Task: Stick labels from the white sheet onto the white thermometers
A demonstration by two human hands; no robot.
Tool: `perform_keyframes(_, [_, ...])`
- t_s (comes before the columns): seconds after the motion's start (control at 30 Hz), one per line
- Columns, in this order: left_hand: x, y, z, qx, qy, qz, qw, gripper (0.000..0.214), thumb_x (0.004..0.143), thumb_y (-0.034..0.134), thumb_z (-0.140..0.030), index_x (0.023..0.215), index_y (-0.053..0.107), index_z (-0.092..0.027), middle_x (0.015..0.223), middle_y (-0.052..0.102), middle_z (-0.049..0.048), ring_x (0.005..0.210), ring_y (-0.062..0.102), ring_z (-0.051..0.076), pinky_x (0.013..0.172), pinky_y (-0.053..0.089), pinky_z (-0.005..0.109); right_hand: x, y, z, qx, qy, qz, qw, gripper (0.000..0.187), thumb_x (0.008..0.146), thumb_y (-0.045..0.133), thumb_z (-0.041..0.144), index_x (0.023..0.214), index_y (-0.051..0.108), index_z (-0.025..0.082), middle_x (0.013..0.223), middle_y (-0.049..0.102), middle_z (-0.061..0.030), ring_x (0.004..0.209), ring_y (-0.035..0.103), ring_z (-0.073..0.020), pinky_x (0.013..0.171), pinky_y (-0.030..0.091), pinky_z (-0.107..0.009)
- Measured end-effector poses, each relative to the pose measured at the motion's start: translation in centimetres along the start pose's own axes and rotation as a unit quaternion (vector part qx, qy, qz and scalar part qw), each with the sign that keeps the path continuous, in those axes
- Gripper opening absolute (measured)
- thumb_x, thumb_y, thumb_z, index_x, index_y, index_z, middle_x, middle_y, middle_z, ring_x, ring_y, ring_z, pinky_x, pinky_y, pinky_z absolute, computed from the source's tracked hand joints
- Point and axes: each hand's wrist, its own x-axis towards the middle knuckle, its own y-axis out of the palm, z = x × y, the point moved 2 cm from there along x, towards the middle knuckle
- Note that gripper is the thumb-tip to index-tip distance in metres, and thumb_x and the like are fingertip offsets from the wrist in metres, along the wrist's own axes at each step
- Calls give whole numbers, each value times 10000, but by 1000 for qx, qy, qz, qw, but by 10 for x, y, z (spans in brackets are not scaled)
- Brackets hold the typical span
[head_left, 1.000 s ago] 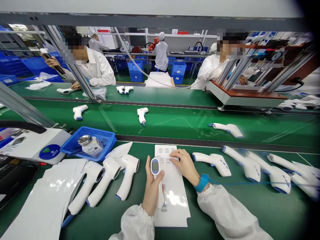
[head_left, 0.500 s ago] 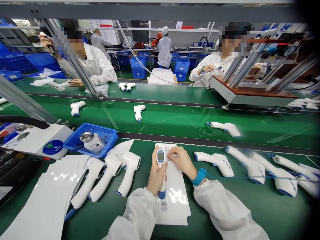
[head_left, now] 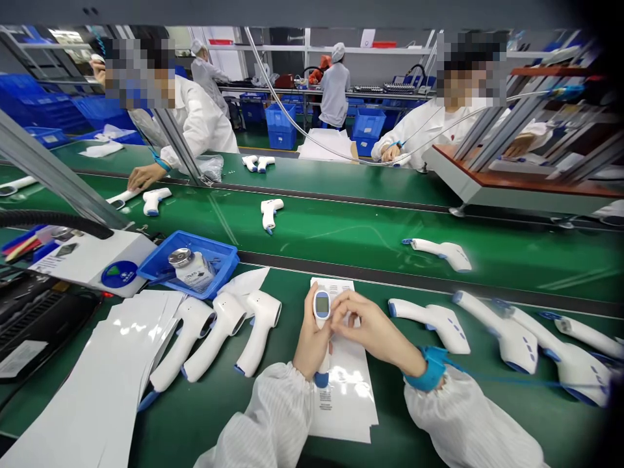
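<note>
My left hand (head_left: 309, 338) is wrapped round the grip of a white forehead thermometer (head_left: 322, 305), held upright with its small screen facing me. My right hand (head_left: 370, 328), a blue wrist strap (head_left: 429, 368) on its wrist, has its fingertips pinched against the thermometer's head beside the screen; I cannot make out anything between them. Both hands hover over a white sheet of labels (head_left: 344, 383) lying on the green bench (head_left: 439, 403). Three finished thermometers (head_left: 224, 335) lie to the left, several more (head_left: 517, 331) to the right.
A blue tray (head_left: 160, 263) with a small bottle (head_left: 192, 266) stands at back left beside a white device (head_left: 92, 260). White sheets (head_left: 92, 383) are stacked at front left. Thermometers (head_left: 269, 212) ride the green conveyor (head_left: 341, 227). Other people in white coats work across it.
My right hand left the label sheet and came up against the thermometer's head. My left hand turned the thermometer more upright. The camera view dipped slightly.
</note>
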Motion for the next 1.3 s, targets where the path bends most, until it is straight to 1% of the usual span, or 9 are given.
perform_keyframes(0.03, [0, 0, 0, -7, -11, 6, 1000, 792, 860, 608, -384, 1506, 153, -334, 1350, 502, 109, 595, 540, 91, 404, 402, 187, 7, -1, -1, -14, -9, -30, 999, 101, 769, 607, 136, 717, 634, 218, 1021, 627, -39, 926, 587, -184, 736, 456, -297])
perform_keyframes(0.1, [0, 1, 0, -13, -11, 9, 1000, 820, 839, 627, -330, 1504, 146, -337, 1376, 477, 110, 567, 509, 75, 367, 382, 174, 20, -2, -3, -22, -18, -62, 998, 76, 760, 624, 156, 722, 644, 219, 1056, 621, -48, 995, 579, -204, 826, 452, -338])
perform_keyframes(0.2, [1, 1, -2, -11, -7, 11, 1000, 828, 816, 606, -218, 1496, 156, -358, 1460, 397, 98, 571, 513, 65, 372, 407, 170, 33, -2, -5, -1, -20, -65, 998, 65, 762, 632, 190, 701, 638, 211, 1039, 647, -51, 1000, 602, -208, 901, 444, -369])
perform_keyframes(0.4, [0, 1, -5, 5, -13, 18, 1000, 829, 817, 554, -175, 1506, 134, -366, 1516, 331, 102, 504, 482, 37, 379, 421, 187, 39, -2, -5, 19, -15, -73, 997, 82, 777, 632, 217, 696, 633, 208, 961, 683, -41, 928, 639, -193, 848, 478, -337])
perform_keyframes(0.7, [-1, 0, -2, 9, -7, 12, 1000, 826, 815, 525, -160, 1499, 145, -424, 1538, 307, 48, 531, 501, 48, 397, 435, 201, 42, -1, -7, 14, -21, -82, 996, 92, 789, 624, 226, 700, 635, 209, 914, 686, -34, 897, 641, -192, 837, 478, -334])
perform_keyframes(0.97, [-3, -1, -5, 12, -12, 17, 1000, 845, 794, 515, -153, 1508, 136, -397, 1543, 267, 76, 535, 490, 48, 412, 444, 206, 42, 0, -7, 14, -20, -89, 996, 85, 782, 623, 219, 700, 640, 209, 906, 684, -30, 892, 638, -192, 829, 478, -335])
perform_keyframes(1.07, [-5, -2, -7, -9, -33, 27, 999, 838, 800, 502, -165, 1516, 116, -370, 1404, 429, 100, 504, 472, 44, 423, 438, 203, 42, 0, -7, 14, -22, -89, 996, 83, 776, 623, 201, 695, 637, 209, 907, 681, -26, 894, 638, -187, 830, 474, -328])
perform_keyframes(1.17, [-5, -2, -8, -32, -49, 27, 998, 759, 857, 465, -235, 1520, 114, -350, 1088, 569, 56, 464, 432, 48, 421, 419, 194, 42, 0, -7, 18, -23, -90, 995, 84, 773, 622, 191, 693, 638, 207, 901, 682, -26, 893, 640, -186, 834, 474, -328])
perform_keyframes(1.3, [-5, -2, -5, -32, -58, 5, 998, 687, 909, 406, -317, 1525, 102, -333, 753, 495, -31, 440, 388, 73, 400, 400, 187, 42, 0, -7, 18, -22, -93, 995, 88, 774, 618, 194, 688, 636, 207, 889, 682, -27, 886, 642, -188, 834, 476, -333])
